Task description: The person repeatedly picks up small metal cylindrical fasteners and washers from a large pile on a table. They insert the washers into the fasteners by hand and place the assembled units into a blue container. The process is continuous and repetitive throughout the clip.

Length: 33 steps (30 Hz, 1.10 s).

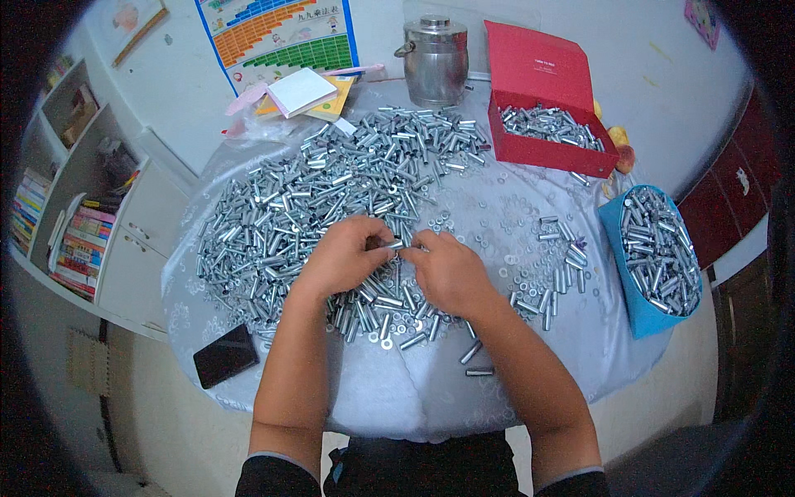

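Note:
Over the middle of the table, my left hand (346, 255) pinches a short silver metal sleeve (394, 244) between thumb and fingers. Close against its right end is my right hand (451, 270), thumb and fingers pressed together; whatever small part they grip is hidden. Beneath and beyond both hands spreads a large heap of silver metal sleeves and bolts (273, 219). Loose washers (387, 342) lie at the heap's near edge. More sleeves (546, 300) are scattered to the right of my right hand, among many small washers and nuts.
A red box (551, 162) of metal parts stands open at the back right, beside a steel canister (436, 62). Far right, a blue fabric bin (617, 265) is full of sleeves. A black phone (225, 357) lies front left; notebooks (302, 91) lie at the back.

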Each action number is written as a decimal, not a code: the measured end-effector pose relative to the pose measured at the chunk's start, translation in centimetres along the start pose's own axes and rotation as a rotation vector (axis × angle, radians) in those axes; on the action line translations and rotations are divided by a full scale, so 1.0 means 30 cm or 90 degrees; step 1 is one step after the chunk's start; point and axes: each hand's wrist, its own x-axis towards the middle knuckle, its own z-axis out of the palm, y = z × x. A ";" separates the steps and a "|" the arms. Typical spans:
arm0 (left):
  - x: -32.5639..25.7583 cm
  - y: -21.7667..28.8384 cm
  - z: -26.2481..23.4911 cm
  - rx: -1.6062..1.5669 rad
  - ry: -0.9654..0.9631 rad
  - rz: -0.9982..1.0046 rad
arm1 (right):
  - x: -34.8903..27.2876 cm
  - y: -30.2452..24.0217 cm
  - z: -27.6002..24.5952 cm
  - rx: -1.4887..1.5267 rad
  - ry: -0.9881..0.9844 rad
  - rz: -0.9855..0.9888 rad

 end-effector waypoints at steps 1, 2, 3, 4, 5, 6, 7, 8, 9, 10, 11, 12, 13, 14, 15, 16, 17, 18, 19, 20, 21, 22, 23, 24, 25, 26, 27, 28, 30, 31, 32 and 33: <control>0.001 0.003 0.004 -0.035 0.000 -0.024 | 0.000 -0.006 -0.014 -0.020 -0.011 0.006; 0.007 0.005 0.003 -0.047 -0.028 -0.033 | -0.005 -0.002 -0.026 -0.035 -0.014 0.007; 0.010 0.007 0.009 -0.101 -0.028 -0.047 | -0.013 0.008 -0.039 -0.050 -0.016 0.008; 0.012 0.008 0.020 -0.155 -0.027 -0.061 | -0.017 0.013 -0.047 -0.065 -0.018 0.010; 0.021 0.009 0.030 -0.207 -0.031 -0.072 | -0.020 0.017 -0.053 -0.064 -0.007 0.016; 0.030 0.003 0.041 -0.262 -0.044 -0.076 | -0.024 0.022 -0.056 -0.064 0.004 0.021; 0.033 0.010 0.043 -0.333 -0.052 -0.084 | -0.026 0.026 -0.057 -0.063 0.014 0.025; 0.040 0.016 0.047 -0.404 -0.062 -0.091 | -0.027 0.032 -0.050 -0.054 0.017 0.031; 0.046 0.022 0.050 -0.475 -0.072 -0.099 | -0.024 0.034 -0.036 -0.046 0.019 0.036; 0.049 0.034 0.048 -0.496 -0.075 -0.110 | -0.021 0.036 -0.027 -0.037 0.021 0.040; 0.051 0.042 0.050 -0.512 -0.080 -0.116 | -0.019 0.037 -0.021 -0.026 0.027 0.055; 0.052 0.050 0.053 -0.528 -0.085 -0.122 | -0.018 0.038 -0.015 -0.015 0.032 0.070; 0.057 0.055 0.056 -0.543 -0.089 -0.128 | -0.015 0.038 -0.013 -0.004 0.038 0.084; 0.057 0.051 0.060 -0.545 -0.086 -0.136 | -0.011 0.028 -0.018 -0.001 0.034 0.104; 0.057 0.048 0.060 -0.564 -0.065 -0.160 | -0.006 0.014 -0.032 0.002 0.029 0.123; 0.059 0.044 0.058 -0.583 -0.044 -0.183 | 0.001 0.004 -0.037 0.005 0.025 0.142; 0.063 0.040 0.058 -0.602 -0.024 -0.205 | 0.007 0.001 -0.030 0.005 0.026 0.155; 0.069 0.025 0.058 -0.601 -0.011 -0.202 | 0.015 -0.002 -0.022 0.006 0.027 0.167; 0.074 0.013 0.062 -0.615 0.005 -0.201 | 0.019 -0.003 -0.013 0.006 0.028 0.179; 0.078 0.002 0.062 -0.629 0.023 -0.199 | 0.022 0.000 -0.002 0.006 0.035 0.182; 0.081 -0.004 0.062 -0.643 0.041 -0.197 | 0.023 0.004 0.013 0.006 0.043 0.185; 0.082 0.000 0.060 -0.650 0.050 -0.197 | 0.024 0.006 0.021 0.006 0.051 0.187; 0.085 0.003 0.060 -0.656 0.048 -0.197 | 0.025 0.008 0.020 0.000 0.034 0.205; 0.089 0.007 0.061 -0.662 0.046 -0.197 | 0.024 0.012 0.017 -0.007 0.018 0.223; 0.093 0.011 0.063 -0.667 0.044 -0.197 | 0.023 0.016 0.012 -0.014 0.002 0.242; 0.092 0.012 0.067 -0.697 0.026 -0.199 | 0.019 0.018 0.000 -0.015 -0.019 0.252; 0.090 0.015 0.075 -0.727 0.007 -0.201 | 0.011 0.021 -0.023 -0.015 -0.041 0.263; 0.088 0.017 0.082 -0.757 -0.012 -0.203 | 0.000 0.029 -0.043 -0.016 -0.063 0.273; 0.089 0.028 0.091 -0.843 -0.055 -0.199 | -0.032 0.056 -0.076 0.049 -0.001 0.308; 0.090 0.030 0.098 -0.886 -0.076 -0.197 | -0.052 0.072 -0.089 0.081 0.030 0.325; 0.091 0.026 0.113 -0.917 -0.086 -0.191 | -0.075 0.084 -0.105 0.167 0.102 0.341; 0.092 0.026 0.123 -0.929 -0.095 -0.188 | -0.087 0.089 -0.124 0.231 0.149 0.370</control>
